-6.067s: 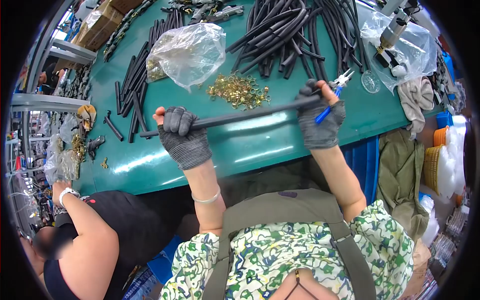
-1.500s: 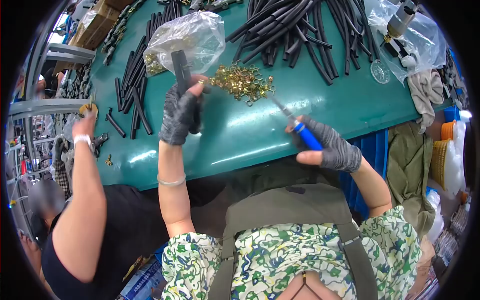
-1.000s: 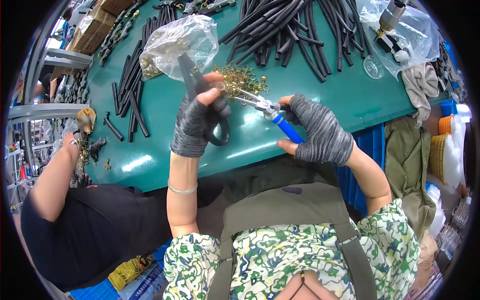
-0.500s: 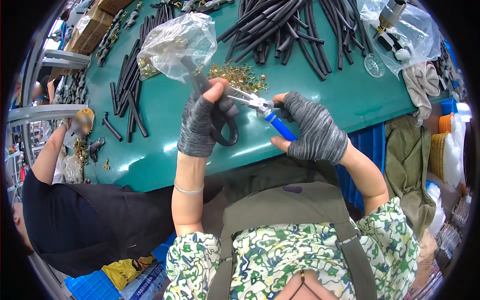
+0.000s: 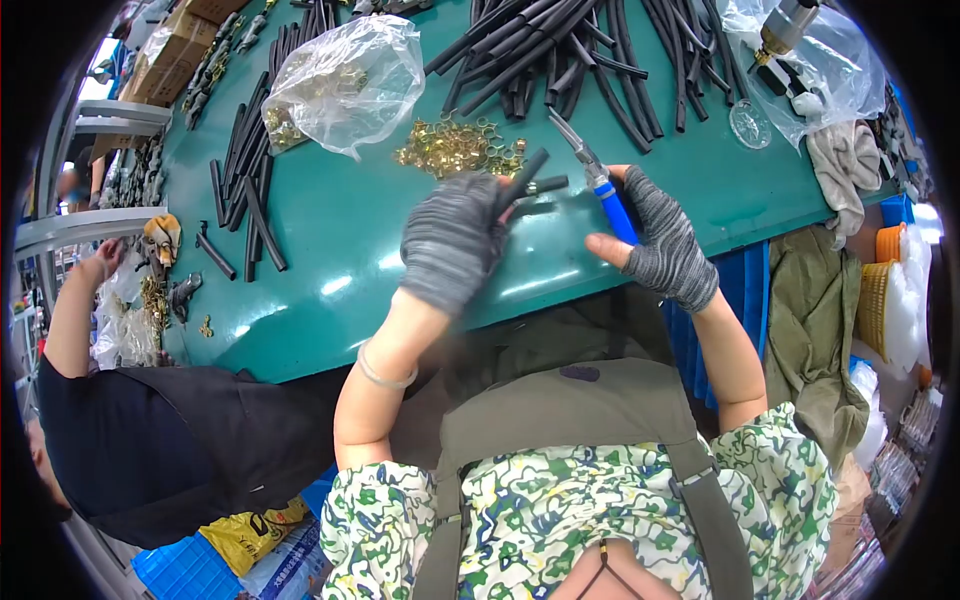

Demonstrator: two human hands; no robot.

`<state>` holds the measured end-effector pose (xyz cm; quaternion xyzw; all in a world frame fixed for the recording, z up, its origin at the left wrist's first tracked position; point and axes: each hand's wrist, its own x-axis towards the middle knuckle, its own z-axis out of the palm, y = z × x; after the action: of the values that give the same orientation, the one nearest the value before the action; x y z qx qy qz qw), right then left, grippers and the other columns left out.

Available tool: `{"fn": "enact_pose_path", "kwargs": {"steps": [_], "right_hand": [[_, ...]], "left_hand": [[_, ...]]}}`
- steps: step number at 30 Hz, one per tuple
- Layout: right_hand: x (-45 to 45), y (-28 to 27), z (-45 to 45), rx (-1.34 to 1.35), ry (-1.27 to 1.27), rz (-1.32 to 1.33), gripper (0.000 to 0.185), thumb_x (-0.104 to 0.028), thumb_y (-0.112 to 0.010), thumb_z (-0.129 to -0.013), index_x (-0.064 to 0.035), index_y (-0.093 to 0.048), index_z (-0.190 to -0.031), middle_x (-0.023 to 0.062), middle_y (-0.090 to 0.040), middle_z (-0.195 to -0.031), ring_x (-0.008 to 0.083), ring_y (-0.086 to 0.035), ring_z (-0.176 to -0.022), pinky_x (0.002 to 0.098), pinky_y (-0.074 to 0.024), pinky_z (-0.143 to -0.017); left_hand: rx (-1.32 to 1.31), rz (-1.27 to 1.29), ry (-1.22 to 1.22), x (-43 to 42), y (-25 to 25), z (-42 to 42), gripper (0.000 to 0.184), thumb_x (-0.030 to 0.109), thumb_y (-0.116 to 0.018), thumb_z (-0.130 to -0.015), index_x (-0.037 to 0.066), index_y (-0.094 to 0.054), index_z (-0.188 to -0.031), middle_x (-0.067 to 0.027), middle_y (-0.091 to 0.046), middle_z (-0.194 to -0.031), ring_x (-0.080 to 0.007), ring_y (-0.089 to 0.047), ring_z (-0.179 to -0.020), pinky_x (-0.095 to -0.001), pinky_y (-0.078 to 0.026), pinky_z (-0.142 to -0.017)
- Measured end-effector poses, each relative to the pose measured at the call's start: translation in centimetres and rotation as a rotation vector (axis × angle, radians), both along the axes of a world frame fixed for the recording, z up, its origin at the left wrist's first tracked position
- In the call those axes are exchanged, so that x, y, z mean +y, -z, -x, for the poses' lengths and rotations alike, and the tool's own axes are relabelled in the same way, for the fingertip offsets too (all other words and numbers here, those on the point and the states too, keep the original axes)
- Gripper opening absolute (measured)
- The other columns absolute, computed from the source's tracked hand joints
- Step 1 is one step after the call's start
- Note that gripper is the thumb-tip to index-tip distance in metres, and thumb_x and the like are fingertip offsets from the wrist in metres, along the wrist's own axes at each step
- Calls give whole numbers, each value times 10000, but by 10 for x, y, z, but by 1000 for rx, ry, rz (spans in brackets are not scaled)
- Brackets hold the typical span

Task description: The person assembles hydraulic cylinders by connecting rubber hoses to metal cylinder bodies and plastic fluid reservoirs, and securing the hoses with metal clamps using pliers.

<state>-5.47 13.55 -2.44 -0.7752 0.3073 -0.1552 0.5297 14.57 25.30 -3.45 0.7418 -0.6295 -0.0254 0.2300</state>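
My left hand (image 5: 455, 235), in a grey fingerless glove and blurred by motion, is closed on a bent black tube (image 5: 524, 178) whose two ends stick out to the right. Just beyond it lies a heap of small brass-coloured clamps (image 5: 460, 147). My right hand (image 5: 660, 235), gloved likewise, holds blue-handled pliers (image 5: 612, 205) with their metal jaws pointing up and left, apart from the tube. Whether a clamp sits on the held tube cannot be made out.
Black tubes (image 5: 560, 50) lie in piles at the back of the green table (image 5: 330, 240). A clear bag (image 5: 350, 85) stands behind the clamps. At right are a power tool (image 5: 785, 30) and a cloth (image 5: 843, 170). A co-worker in black (image 5: 190, 440) is at left.
My left hand has turned over and moved right with the tube, whose ends now point right. The pliers have come away from it, moving right, with their jaws turned more upward.
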Motion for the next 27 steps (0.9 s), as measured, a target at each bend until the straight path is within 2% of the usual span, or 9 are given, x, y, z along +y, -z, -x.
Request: {"fn": "enact_pose_path", "kwargs": {"steps": [1,5,8,9,12,15,18,19,27], "right_hand": [[1,1,1,-3,5,-4,669,-362,-748,-691,-7,-474,-1188,97,-579,-927,162,-559,-843,312,-475,-803],[3,9,9,-33,21,12,665,-348,-750,-690,-5,-470,-1187,91,-570,-915,161,-555,-824,310,-477,-788],[4,9,11,-72,3,39,653,-323,-755,-687,-3,-471,-1181,97,-572,-921,165,-559,-820,317,-481,-779],[5,8,11,-83,-15,56,648,-313,-757,-686,-2,-471,-1178,101,-574,-927,166,-562,-821,320,-483,-775],[12,4,9,-112,-86,219,601,-250,-758,-657,-11,-487,-1138,136,-575,-924,232,-598,-836,350,-489,-768],[13,1,3,-113,-196,365,552,-214,-741,-629,-29,-508,-1093,159,-559,-903,317,-598,-854,376,-488,-766],[13,-1,1,-112,-215,435,544,-216,-738,-632,-27,-512,-1090,155,-563,-907,312,-599,-853,376,-488,-760],[12,-3,2,-85,-231,437,551,-215,-737,-630,-21,-511,-1094,157,-563,-909,311,-601,-853,377,-490,-766],[14,-2,3,-138,-292,286,573,-216,-739,-632,-9,-504,-1112,163,-567,-936,296,-611,-863,373,-497,-783]], "left_hand": [[-67,-183,-41,-3,1,1,251,179,-659,-763,51,-615,-974,-140,-601,-905,-306,-588,-835,-415,-475,-727],[-164,-211,-72,-6,1,-1,199,163,-635,-790,52,-610,-953,-141,-600,-876,-296,-588,-784,-389,-472,-704],[386,-122,-36,0,-16,-11,157,163,-599,-835,37,-598,-928,-85,-590,-772,-203,-563,-681,-327,-456,-661],[690,-98,-39,1,-23,-13,146,163,-568,-865,24,-588,-906,-10,-549,-701,-112,-497,-626,-269,-423,-617],[1016,-254,-73,5,-52,-23,192,171,-619,-836,28,-582,-959,14,-539,-732,-81,-504,-646,-235,-421,-603],[1303,-189,-134,7,-50,-22,243,191,-647,-810,19,-581,-969,-3,-538,-728,-85,-499,-646,-235,-420,-594],[1405,-144,-61,9,-41,-20,312,202,-658,-800,4,-521,-997,-13,-461,-692,-95,-400,-557,-254,-358,-520],[1467,-158,-42,12,-40,-24,280,193,-672,-786,0,-577,-965,-25,-547,-753,-97,-493,-640,-234,-408,-572],[1597,-180,-31,17,-35,-31,289,198,-705,-755,13,-566,-929,-36,-555,-776,-104,-497,-653,-230,-402,-566]]}}
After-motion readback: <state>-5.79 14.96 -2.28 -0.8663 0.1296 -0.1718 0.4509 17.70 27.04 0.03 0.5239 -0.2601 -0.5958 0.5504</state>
